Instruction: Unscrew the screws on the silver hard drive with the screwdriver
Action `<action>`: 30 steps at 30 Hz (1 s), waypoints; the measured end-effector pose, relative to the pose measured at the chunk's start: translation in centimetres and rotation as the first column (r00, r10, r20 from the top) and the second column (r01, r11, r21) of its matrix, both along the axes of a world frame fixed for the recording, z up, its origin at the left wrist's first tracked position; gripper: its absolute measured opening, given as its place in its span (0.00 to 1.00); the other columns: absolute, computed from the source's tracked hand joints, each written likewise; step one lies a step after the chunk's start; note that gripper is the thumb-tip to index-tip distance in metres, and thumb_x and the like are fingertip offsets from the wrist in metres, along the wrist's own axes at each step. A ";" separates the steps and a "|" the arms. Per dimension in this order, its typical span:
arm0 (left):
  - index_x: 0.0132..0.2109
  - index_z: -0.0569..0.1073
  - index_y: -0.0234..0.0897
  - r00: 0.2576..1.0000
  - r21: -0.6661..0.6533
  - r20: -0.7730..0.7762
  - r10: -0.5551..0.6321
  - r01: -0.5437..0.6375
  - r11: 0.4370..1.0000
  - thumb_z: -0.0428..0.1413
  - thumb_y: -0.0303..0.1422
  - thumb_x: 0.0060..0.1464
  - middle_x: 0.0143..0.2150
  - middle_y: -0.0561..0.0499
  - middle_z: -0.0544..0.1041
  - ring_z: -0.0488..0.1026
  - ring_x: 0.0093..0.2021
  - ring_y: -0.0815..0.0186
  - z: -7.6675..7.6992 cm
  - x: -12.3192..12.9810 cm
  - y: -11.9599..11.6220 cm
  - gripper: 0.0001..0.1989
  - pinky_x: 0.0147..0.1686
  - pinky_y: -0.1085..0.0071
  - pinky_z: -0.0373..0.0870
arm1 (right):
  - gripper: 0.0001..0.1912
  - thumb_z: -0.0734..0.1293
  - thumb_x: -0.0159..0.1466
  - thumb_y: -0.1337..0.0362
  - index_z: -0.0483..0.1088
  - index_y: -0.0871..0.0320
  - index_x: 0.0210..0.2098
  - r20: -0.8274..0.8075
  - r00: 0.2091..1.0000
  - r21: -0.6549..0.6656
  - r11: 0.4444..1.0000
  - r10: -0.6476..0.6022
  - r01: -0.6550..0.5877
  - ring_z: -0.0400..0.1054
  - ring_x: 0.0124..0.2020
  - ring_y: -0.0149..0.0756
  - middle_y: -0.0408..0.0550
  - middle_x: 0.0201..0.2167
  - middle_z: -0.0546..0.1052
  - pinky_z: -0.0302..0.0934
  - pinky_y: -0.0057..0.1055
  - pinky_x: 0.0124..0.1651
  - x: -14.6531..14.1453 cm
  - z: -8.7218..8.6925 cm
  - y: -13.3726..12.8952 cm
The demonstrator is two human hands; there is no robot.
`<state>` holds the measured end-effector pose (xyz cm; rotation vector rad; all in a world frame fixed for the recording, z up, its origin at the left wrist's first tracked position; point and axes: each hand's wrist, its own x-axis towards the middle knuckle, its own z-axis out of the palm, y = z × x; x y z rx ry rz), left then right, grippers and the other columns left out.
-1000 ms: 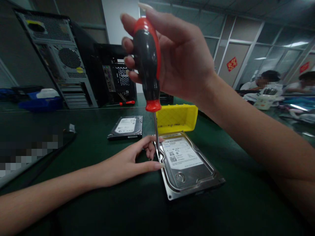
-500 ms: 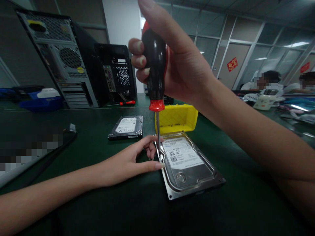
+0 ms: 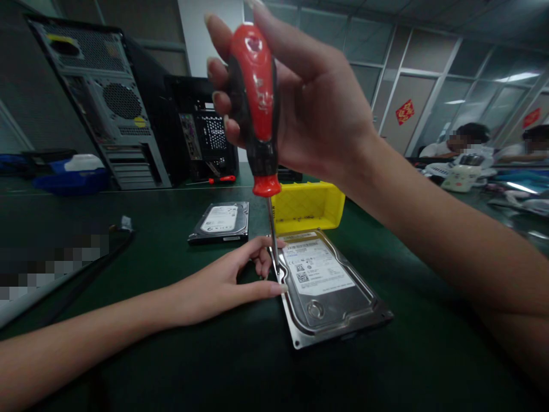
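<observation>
A silver hard drive (image 3: 330,292) with a white label lies flat on the dark green table. My left hand (image 3: 231,286) grips its left edge, thumb and index finger on the rim. Above it, my right hand (image 3: 295,97) is wrapped round the red and black handle of a screwdriver (image 3: 261,109). The shaft points down, nearly upright, and its tip meets the drive's left edge between my left thumb and index finger. Just behind the drive, a yellow bin (image 3: 311,209) lies with its opening towards me, several small dark screws inside.
A second hard drive (image 3: 221,222) lies behind my left hand. Two computer cases (image 3: 103,103) stand at the back left, near a blue tray (image 3: 72,178) and a small red screwdriver (image 3: 222,179). A cable (image 3: 90,269) runs at left. People (image 3: 469,137) sit far right.
The screwdriver handle has turned, showing its red side, and leans slightly left. My right hand has shifted left with its fingers looser; my left hand and the drive stay put.
</observation>
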<state>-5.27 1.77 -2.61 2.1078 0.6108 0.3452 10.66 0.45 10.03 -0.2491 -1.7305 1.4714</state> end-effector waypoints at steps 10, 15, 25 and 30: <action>0.59 0.58 0.44 1.000 -0.010 0.007 -0.017 0.017 1.000 0.56 0.42 0.57 0.39 0.56 0.62 0.64 0.46 0.61 -0.4 -0.2 0.2 0.26 0.49 0.65 0.60 | 0.16 0.45 0.69 0.57 0.53 0.60 0.32 -0.078 0.997 0.063 0.998 -0.004 0.008 0.56 0.23 0.18 0.39 0.24 0.59 0.51 0.15 0.24 -0.2 -0.6 0.2; 0.59 0.58 0.43 1.000 0.009 -0.005 -0.010 0.010 1.000 0.56 0.42 0.57 0.38 0.56 0.62 0.64 0.43 0.62 0.0 -0.2 0.0 0.26 0.46 0.65 0.61 | 0.13 0.50 0.68 0.59 0.59 0.59 0.33 -0.122 0.991 0.099 0.994 0.048 -0.036 0.57 0.23 0.17 0.39 0.24 0.61 0.55 0.12 0.24 -0.2 -1.2 1.3; 0.59 0.58 0.44 1.000 -0.013 -0.025 0.011 -0.011 1.000 0.57 0.43 0.56 0.41 0.54 0.64 0.64 0.50 0.59 0.1 -0.1 0.0 0.27 0.50 0.62 0.61 | 0.11 0.53 0.66 0.58 0.61 0.56 0.35 -0.098 0.986 0.039 0.990 -0.133 0.137 0.64 0.29 0.20 0.38 0.28 0.68 0.64 0.17 0.33 0.1 -1.1 1.1; 0.59 0.59 0.45 1.000 -0.021 -0.005 0.011 -0.011 1.000 0.57 0.42 0.57 0.39 0.56 0.63 0.65 0.48 0.60 0.0 -0.1 0.0 0.26 0.52 0.60 0.60 | 0.17 0.50 0.67 0.56 0.63 0.59 0.35 -0.037 0.999 -0.013 1.000 0.003 -0.003 0.63 0.30 0.20 0.39 0.29 0.68 0.64 0.18 0.34 0.3 -0.8 0.5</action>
